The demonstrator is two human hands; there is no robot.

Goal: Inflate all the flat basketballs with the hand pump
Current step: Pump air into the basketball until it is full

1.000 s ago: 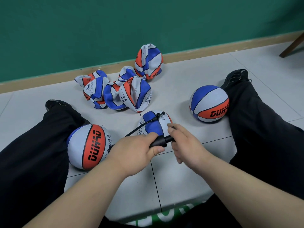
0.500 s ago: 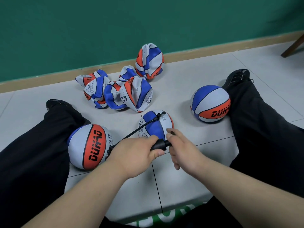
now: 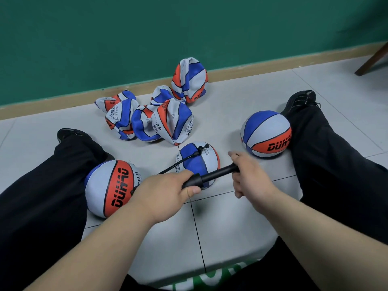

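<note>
Left hand [image 3: 165, 192] grips pump barrel [image 3: 194, 182] — right hand [image 3: 249, 175], plunger [image 3: 220, 172].

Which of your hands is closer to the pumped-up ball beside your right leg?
Right. The right hand is just left of the ball, not touching; the left hand is farther left, across the pump.

I am observing the left hand [image 3: 165, 191] gripping the black pump [image 3: 210, 176] barrel, the right hand [image 3: 249, 175] holding its extended handle. Its hose [image 3: 184, 160] is running to a partly filled basketball [image 3: 201, 158] just beyond; the connection appears seated, though small to judge.
</note>
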